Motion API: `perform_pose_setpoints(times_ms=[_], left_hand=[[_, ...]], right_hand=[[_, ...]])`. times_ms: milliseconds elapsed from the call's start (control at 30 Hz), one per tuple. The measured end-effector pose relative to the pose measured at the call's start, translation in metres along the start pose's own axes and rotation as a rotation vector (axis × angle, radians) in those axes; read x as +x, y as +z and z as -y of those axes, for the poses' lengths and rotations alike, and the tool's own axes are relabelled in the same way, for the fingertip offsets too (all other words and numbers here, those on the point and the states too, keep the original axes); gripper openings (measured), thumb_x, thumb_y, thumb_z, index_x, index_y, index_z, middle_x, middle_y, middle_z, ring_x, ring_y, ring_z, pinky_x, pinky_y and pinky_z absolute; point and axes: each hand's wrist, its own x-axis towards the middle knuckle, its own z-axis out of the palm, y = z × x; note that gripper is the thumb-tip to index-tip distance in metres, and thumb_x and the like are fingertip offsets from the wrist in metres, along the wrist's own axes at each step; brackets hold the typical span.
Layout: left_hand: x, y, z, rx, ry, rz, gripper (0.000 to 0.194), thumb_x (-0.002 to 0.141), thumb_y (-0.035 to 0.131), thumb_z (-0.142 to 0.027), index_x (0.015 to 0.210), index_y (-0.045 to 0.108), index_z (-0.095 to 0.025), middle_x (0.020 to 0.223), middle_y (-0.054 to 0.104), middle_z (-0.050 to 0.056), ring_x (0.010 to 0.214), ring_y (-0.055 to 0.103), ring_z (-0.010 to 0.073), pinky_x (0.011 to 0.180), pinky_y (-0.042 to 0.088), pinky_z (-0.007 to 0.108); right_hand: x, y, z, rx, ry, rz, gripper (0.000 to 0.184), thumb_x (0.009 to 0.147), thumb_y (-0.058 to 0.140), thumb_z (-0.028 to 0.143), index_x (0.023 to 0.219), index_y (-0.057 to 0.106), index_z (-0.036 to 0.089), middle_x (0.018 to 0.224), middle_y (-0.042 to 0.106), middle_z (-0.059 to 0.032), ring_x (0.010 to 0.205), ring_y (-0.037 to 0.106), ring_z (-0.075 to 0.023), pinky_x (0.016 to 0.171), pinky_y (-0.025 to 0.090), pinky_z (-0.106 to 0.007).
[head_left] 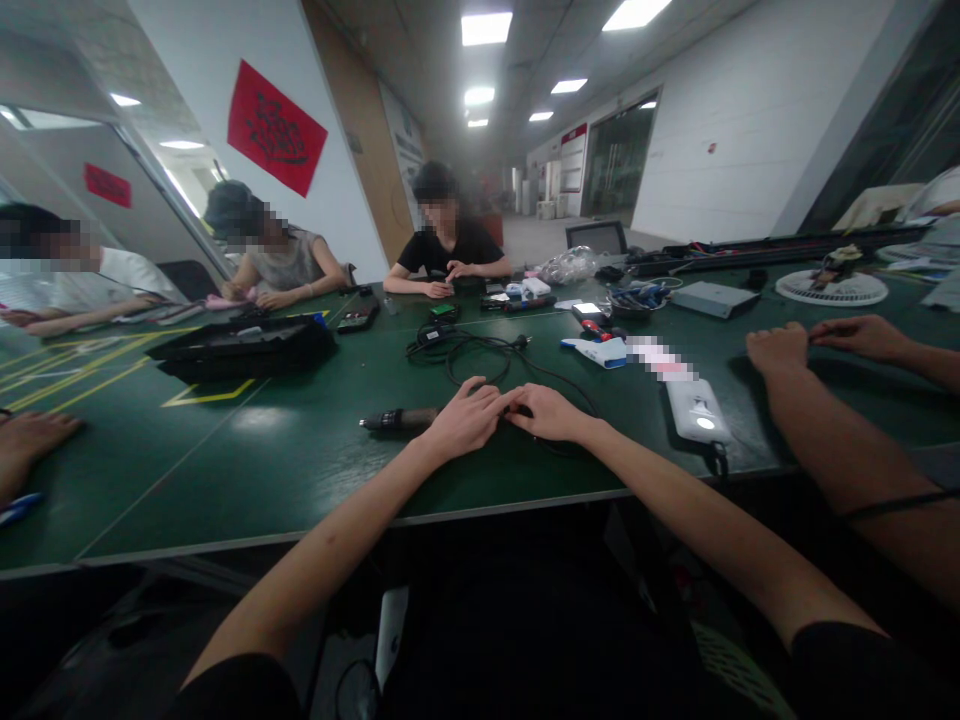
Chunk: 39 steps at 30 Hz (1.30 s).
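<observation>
Black tool point(397, 420): rear end hidden by left hand point(469, 418) (grip unclear).

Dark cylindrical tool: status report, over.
Left hand over rear of tool; right hand meeting left hand. Tool's tip pointing left. Black cord lying just beyond both hands.

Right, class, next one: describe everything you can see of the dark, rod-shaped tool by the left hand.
The tool is slim and roughly cylindrical, with a black front section and a browner body behind. Its small, pale tip looks metallic and points toward the picture's left. It lies sideways, seemingly on the green table. The left hand hides its rear end; whether the fingers hold it cannot be told.
</observation>
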Motion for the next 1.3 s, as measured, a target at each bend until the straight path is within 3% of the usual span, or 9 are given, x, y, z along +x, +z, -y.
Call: perform_pose_setpoints(times_ms=[133,267,433,567,700,867,1000,1133,1300], left_hand=[[0.0002,-0.0005,0.0007,0.005,-0.037,-0.016,0.069,0.102,0.049,-0.024,0.166,0.023,-0.020,0.116,0.068,0.008,0.121,0.058,0.0258,0.122,0.030,0.049],[0.0007,-0.0022,-0.0001,0.001,-0.004,-0.006,0.071,0.102,0.048,-0.021,0.166,0.020,-0.020,0.122,0.067,0.009,0.123,0.057,0.0246,0.123,0.028,0.048],[0.0008,-0.0027,-0.0010,0.019,-0.036,-0.003,0.072,0.102,0.051,-0.023,0.167,0.019,-0.020,0.117,0.068,0.007,0.122,0.057,0.0250,0.123,0.030,0.048],[0.0004,-0.0021,-0.0007,0.007,0.004,0.020,0.072,0.100,0.050,-0.019,0.166,0.022,-0.022,0.127,0.066,0.009,0.126,0.056,0.0241,0.125,0.027,0.049],[0.0009,-0.0021,-0.0003,0.006,-0.032,0.013,0.069,0.102,0.050,-0.024,0.165,0.024,-0.021,0.117,0.068,0.008,0.121,0.057,0.0253,0.122,0.030,0.049],[0.0009,-0.0036,-0.0004,-0.027,0.008,0.019,0.070,0.100,0.048,-0.018,0.166,0.023,-0.023,0.126,0.065,0.008,0.125,0.055,0.0242,0.124,0.026,0.049],[0.0011,-0.0028,-0.0002,-0.013,-0.033,0.011,0.067,0.103,0.048,-0.025,0.165,0.024,-0.021,0.117,0.067,0.008,0.121,0.057,0.0254,0.122,0.029,0.049],[0.0011,-0.0030,-0.0010,-0.029,-0.014,0.016,0.069,0.101,0.048,-0.020,0.165,0.024,-0.023,0.123,0.065,0.008,0.124,0.056,0.0246,0.123,0.027,0.049],[0.0010,-0.0044,-0.0013,-0.052,-0.052,-0.010,0.069,0.103,0.048,-0.024,0.166,0.021,-0.022,0.116,0.067,0.007,0.120,0.057,0.0250,0.121,0.030,0.049]], right_hand=[[-0.0002,-0.0017,0.0020,0.011,0.002,0.008,0.014,0.098,0.067,0.028,0.089,0.070,0.018,0.098,0.071,-0.0068,0.092,0.062,-0.0208,0.083,0.044,-0.031],[-0.0001,-0.0021,0.0024,0.011,0.003,0.008,0.014,0.098,0.067,0.027,0.090,0.071,0.018,0.098,0.072,-0.0073,0.092,0.062,-0.0210,0.084,0.044,-0.032],[0.0003,-0.0016,0.0022,0.006,-0.005,0.007,0.014,0.098,0.067,0.027,0.089,0.070,0.018,0.098,0.071,-0.0068,0.091,0.062,-0.0207,0.083,0.045,-0.032],[0.0001,-0.0018,0.0029,0.006,0.024,0.001,0.012,0.098,0.068,0.028,0.096,0.072,0.017,0.100,0.071,-0.0080,0.093,0.063,-0.0217,0.084,0.046,-0.032],[-0.0001,-0.0020,0.0027,0.011,0.019,0.013,0.013,0.098,0.067,0.028,0.091,0.072,0.018,0.098,0.071,-0.0076,0.092,0.062,-0.0215,0.084,0.045,-0.032],[-0.0003,-0.0027,0.0031,0.012,0.034,0.009,0.012,0.097,0.068,0.028,0.094,0.072,0.017,0.099,0.071,-0.0080,0.092,0.062,-0.0216,0.083,0.045,-0.032],[-0.0006,-0.0039,0.0040,0.008,0.012,0.019,0.015,0.099,0.066,0.029,0.090,0.071,0.018,0.098,0.071,-0.0070,0.092,0.061,-0.0207,0.084,0.044,-0.032],[-0.0006,-0.0027,0.0037,-0.010,0.019,0.005,0.015,0.098,0.067,0.029,0.088,0.071,0.018,0.096,0.071,-0.0074,0.091,0.061,-0.0212,0.083,0.045,-0.032],[-0.0009,-0.0017,0.0032,0.021,0.006,-0.006,0.014,0.098,0.067,0.028,0.088,0.070,0.018,0.096,0.070,-0.0063,0.091,0.062,-0.0205,0.084,0.045,-0.032]])
